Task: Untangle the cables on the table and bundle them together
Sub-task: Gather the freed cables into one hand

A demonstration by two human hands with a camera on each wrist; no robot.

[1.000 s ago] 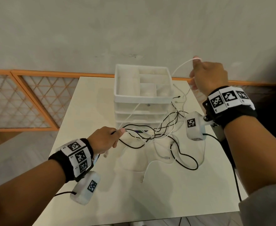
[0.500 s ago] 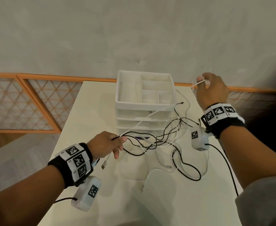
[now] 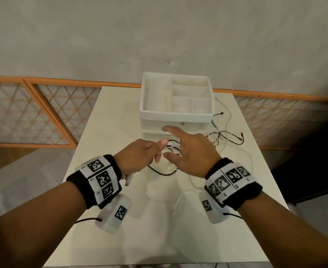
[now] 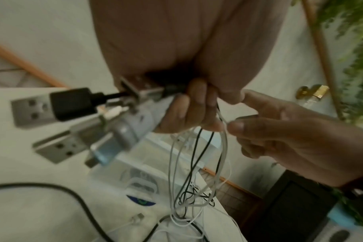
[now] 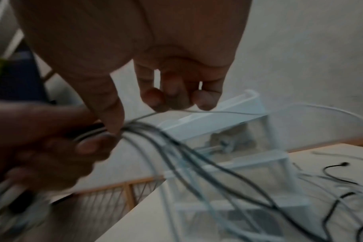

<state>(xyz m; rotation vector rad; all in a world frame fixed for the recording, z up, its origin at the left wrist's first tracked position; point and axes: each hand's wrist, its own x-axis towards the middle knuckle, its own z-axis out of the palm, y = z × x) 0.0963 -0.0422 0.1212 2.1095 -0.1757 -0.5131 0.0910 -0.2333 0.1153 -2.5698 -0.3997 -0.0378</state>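
Seemingly a room in a home: a white table (image 3: 116, 117) before a plain grey wall (image 3: 159, 35), orange lattice panels (image 3: 23, 113) at left, a leafy plant (image 4: 352, 32) upper right.

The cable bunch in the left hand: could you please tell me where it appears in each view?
Head: cable bunch at centre, gripped by the left hand.
Left wrist: cable bunch hangs centre, below the fingers.
Right wrist: cable bunch left of centre, fanning rightwards.
Shared landmark: white drawer unit.

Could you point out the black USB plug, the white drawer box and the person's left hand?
black USB plug (image 4: 72, 103): left wrist view, on its black housing.
white drawer box (image 3: 175, 116): head view, on its front top rim.
left hand (image 3: 138, 157): head view, on the back of the hand.
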